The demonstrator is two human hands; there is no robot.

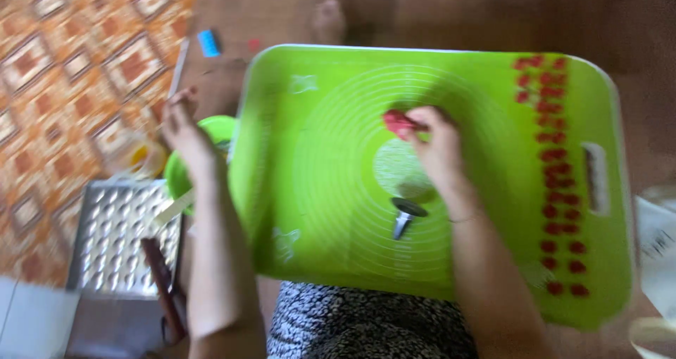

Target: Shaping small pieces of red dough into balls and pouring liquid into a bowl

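Two hands are working at once: the right hand is pinching a red lump above the pale dough disc at the middle of the green mat, while the left hand is reaching, fingers loosely curled, over the green bowl at left.

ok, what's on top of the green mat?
On the green mat: rows of small red pieces along one side, a pale flattened disc, a metal nozzle. The right hand pinches a red piece and covers part of the disc.
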